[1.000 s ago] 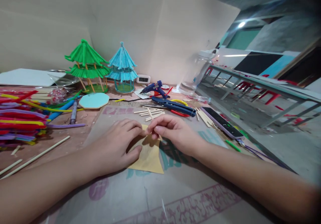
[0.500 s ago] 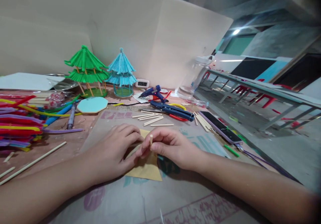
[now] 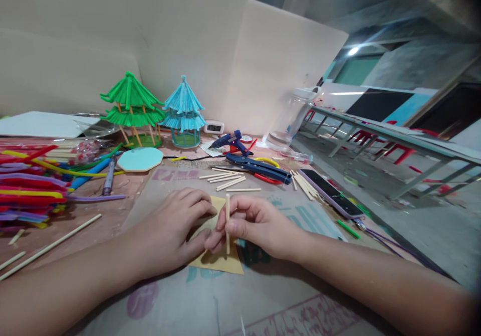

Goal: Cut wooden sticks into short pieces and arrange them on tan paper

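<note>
Between the thumb and fingers of my right hand [image 3: 259, 223] a short wooden stick [image 3: 227, 243] stands almost upright. Its lower end is over a yellowish sheet of paper [image 3: 227, 264], and I cannot tell whether it touches. My left hand [image 3: 184, 223] rests on the left part of that sheet, fingers stretched and a little bent, thumb toward my right fingertips. Both hands cover much of the sheet. Beyond them lie several short cut sticks [image 3: 236, 182] and blue-handled cutters [image 3: 259, 167].
A green pagoda model [image 3: 130, 108] and a blue one [image 3: 184, 113] stand at the back, near a glue gun [image 3: 233, 140]. Coloured pipe cleaners [image 3: 30, 190] pile up at left. A phone [image 3: 330, 193] lies near the table's right edge, with a clear jug [image 3: 287, 118] behind.
The stick, earlier showing only its tip above my right fingers, now shows most of its length and stands upright. My left hand has barely moved.
</note>
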`<action>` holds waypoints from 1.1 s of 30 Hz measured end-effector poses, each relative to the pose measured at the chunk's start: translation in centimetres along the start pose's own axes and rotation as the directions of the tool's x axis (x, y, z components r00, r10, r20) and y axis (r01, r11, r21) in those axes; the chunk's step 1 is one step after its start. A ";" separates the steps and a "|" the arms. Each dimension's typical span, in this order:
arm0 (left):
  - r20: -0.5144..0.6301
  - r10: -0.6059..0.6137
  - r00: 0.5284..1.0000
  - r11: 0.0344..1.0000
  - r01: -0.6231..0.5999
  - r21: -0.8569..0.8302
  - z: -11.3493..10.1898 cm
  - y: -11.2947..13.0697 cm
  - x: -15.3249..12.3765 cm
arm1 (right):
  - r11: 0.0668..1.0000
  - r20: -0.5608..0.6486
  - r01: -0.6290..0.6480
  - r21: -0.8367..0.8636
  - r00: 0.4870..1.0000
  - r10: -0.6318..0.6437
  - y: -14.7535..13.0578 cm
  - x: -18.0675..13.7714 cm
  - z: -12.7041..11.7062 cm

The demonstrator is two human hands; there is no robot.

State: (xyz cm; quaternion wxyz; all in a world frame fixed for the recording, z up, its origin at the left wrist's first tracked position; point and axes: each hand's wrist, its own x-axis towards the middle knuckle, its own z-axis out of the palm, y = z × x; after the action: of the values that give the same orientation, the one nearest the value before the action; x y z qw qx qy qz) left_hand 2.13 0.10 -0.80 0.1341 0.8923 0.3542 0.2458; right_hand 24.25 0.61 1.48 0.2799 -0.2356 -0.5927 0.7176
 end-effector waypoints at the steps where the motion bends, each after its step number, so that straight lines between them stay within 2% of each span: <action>1: 0.003 -0.003 1.000 1.000 0.003 -0.007 0.0 0.0 0.0 | 1.000 0.008 -0.002 0.006 1.000 0.002 0.0 0.0 0.0; 8: 0.031 -0.012 0.999 1.000 0.012 -0.013 -0.1 0.1 0.1 | 0.999 0.091 0.017 0.038 0.996 -0.020 0.1 -0.1 -0.3; 13: 0.049 -0.062 0.997 0.998 0.061 0.023 -0.1 0.1 0.1 | 0.992 -0.068 0.120 -0.029 0.990 -0.121 -0.6 -0.1 -1.2; 16: 0.064 -0.056 0.996 0.998 0.053 0.042 -0.1 0.0 0.2 | 0.982 -0.114 0.179 -0.067 0.976 -0.186 -1.1 0.1 -1.7; 19: 0.066 -0.067 0.996 0.996 0.063 0.066 -0.2 0.0 0.2 | 0.968 -0.142 0.146 -0.204 0.974 -0.177 -1.6 0.3 -2.3; 23: 0.056 -0.086 0.995 0.993 0.082 0.082 -0.2 0.1 0.2 | 0.865 -0.261 0.059 -0.498 0.941 -0.214 -1.6 0.6 -2.9; 25: 0.057 -0.084 0.995 0.993 0.079 0.089 -0.2 0.0 0.2 | 0.883 -0.286 0.048 -0.467 0.937 -0.203 -1.4 0.7 -3.1; 28: 0.028 -0.057 0.998 0.994 0.054 0.098 0.0 -0.2 0.2 | 0.969 -0.260 0.024 -0.246 0.961 -0.089 -0.7 0.9 -2.8; 30: 0.011 -0.035 0.999 0.994 0.034 0.104 0.0 -0.3 0.1 | 0.989 -0.222 0.012 -0.146 0.974 -0.044 -0.3 0.9 -2.5; 33: 0.026 -0.031 0.999 0.993 0.028 0.113 0.0 -0.4 0.1 | 0.991 -0.170 0.016 -0.134 0.985 -0.039 -0.2 0.8 -1.9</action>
State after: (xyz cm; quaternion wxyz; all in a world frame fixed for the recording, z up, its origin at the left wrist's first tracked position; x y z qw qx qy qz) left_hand 1.95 0.45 -0.92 0.0918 0.8964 0.3786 0.2112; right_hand 24.95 2.58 1.29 0.3237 -0.3066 -0.6156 0.6498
